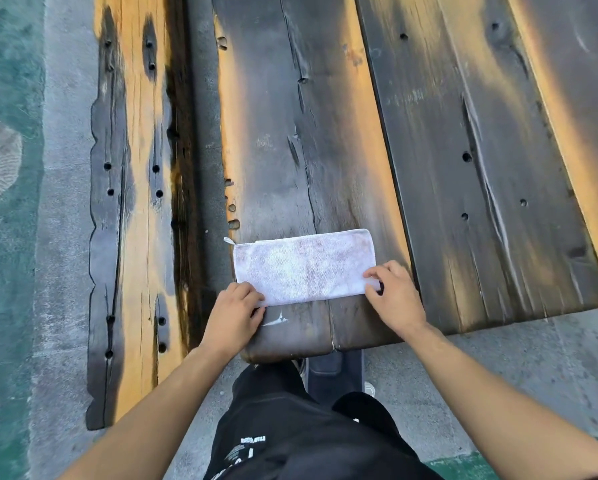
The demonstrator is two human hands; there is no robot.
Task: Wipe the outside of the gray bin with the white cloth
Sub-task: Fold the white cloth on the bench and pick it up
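The white cloth [302, 266] lies folded into a flat rectangle near the front end of a dark wooden plank tabletop [290, 133], with faint reddish stains on it. My left hand [233, 315] pinches the cloth's near left corner. My right hand [394, 294] pinches its near right corner. No gray bin shows in the head view.
A lower wooden bench plank [131, 202] runs along the left, separated from the tabletop by a gap. More planks [481, 150] extend to the right. Grey concrete ground [515, 375] lies around, with green painted ground [6, 237] at far left. My black trousers [290, 427] are below.
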